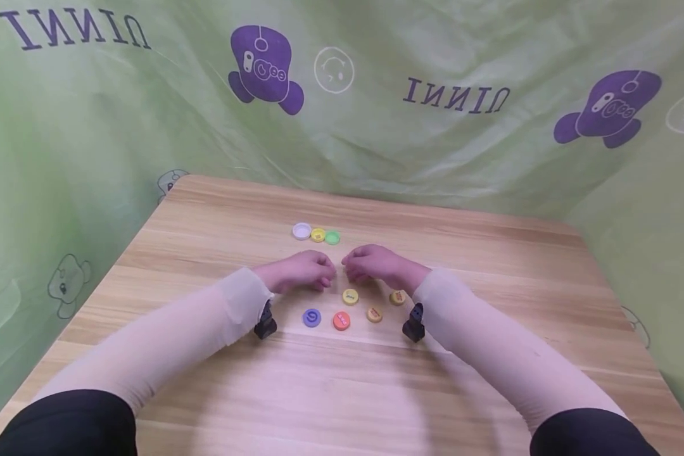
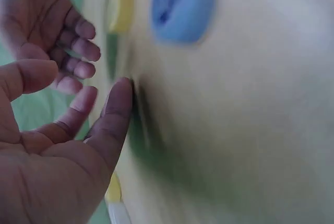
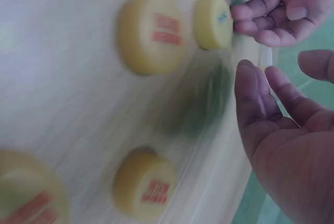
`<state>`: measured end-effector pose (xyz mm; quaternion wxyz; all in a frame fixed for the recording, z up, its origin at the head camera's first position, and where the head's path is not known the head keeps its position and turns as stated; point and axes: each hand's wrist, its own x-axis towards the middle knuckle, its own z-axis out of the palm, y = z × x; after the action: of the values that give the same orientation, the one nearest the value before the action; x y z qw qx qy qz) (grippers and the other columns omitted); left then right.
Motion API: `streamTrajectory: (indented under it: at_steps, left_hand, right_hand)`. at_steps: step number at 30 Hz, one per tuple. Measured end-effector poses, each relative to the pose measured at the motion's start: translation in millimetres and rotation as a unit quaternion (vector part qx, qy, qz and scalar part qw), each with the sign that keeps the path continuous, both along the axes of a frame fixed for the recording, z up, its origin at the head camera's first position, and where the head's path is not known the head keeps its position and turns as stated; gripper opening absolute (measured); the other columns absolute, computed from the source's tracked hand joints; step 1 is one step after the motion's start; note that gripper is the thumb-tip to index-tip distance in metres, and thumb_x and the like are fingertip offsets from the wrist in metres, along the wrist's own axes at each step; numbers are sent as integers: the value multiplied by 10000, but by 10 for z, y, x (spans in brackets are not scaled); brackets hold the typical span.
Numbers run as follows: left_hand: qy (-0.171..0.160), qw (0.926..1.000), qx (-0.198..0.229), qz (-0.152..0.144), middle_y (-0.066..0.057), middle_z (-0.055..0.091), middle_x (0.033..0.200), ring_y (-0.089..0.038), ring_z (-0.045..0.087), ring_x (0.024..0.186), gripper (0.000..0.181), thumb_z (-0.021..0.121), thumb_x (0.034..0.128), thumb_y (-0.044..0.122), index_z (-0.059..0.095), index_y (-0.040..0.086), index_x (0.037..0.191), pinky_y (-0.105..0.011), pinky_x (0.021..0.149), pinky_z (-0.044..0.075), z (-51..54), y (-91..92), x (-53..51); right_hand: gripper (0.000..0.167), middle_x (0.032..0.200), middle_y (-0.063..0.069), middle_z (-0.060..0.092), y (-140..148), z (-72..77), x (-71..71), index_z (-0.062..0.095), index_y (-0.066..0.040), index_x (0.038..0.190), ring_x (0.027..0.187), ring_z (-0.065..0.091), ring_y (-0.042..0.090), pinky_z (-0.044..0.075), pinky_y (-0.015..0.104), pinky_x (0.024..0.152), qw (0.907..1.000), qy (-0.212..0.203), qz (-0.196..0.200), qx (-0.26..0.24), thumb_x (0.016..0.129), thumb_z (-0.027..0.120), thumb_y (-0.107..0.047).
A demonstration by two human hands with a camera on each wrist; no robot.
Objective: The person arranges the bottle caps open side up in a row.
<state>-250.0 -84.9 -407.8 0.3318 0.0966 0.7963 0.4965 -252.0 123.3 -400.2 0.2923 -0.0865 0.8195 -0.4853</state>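
Both hands hover close together over the middle of the wooden table. The left hand has loosely bent fingers with nothing between them. Facing it, the right hand is likewise bare, its fingers slightly bent and apart. Just below them lies a yellow bottle cap with bluish print. Closer to the body are a blue cap, an orange-red cap and a yellow cap with red print. Another red-printed yellow cap sits by the right wrist. The right wrist view shows a further yellow cap, cut off at the corner.
Beyond the hands, a white cap, a small yellow cap and a green cap form a touching row, hollow sides up. The wooden table meets a green printed curtain at its back and sides.
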Motion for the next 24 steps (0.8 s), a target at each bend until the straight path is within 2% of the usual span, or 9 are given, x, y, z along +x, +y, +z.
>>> streamTrajectory:
  at_steps: [5,10,15,19,24]
  left_hand:
    - [25,9994,-284,-207,-140,676,976,-222,659,891,202,594,1005,85,628,-57,1146,-325,862,585,-16,60,143]
    - [-34,9989,-328,-338,-147,696,966,-227,680,885,192,599,991,75,638,-57,1126,-336,874,588,22,90,225]
    - [-60,9986,-227,-466,-142,721,997,-224,704,925,227,628,961,40,652,-81,1151,-331,888,592,34,112,247]
    - [-16,9985,-121,-542,-108,717,966,-184,678,872,221,674,921,13,683,-76,1123,-302,853,581,1,144,250]
    - [36,9990,-58,-437,-93,697,941,-141,606,797,210,686,903,-24,701,-75,1106,-248,783,540,-49,151,223]
  right_hand:
    - [322,1012,126,709,51,-4,125,643,78,1248,925,658,211,566,332,863,9969,181,403,651,1033,574,-152]
    - [312,971,102,699,88,18,218,660,68,1233,874,636,174,558,304,820,9939,120,613,911,1005,571,-126]
    - [338,984,115,709,125,-3,270,647,89,1233,859,662,184,579,305,807,9937,119,790,782,937,623,-72]
    - [322,901,85,696,126,-38,293,670,92,1179,783,628,148,551,272,756,9955,103,734,589,878,655,-22]
    - [274,869,41,678,79,-106,306,707,36,1105,726,575,123,494,229,683,9924,524,555,962,834,724,-3]
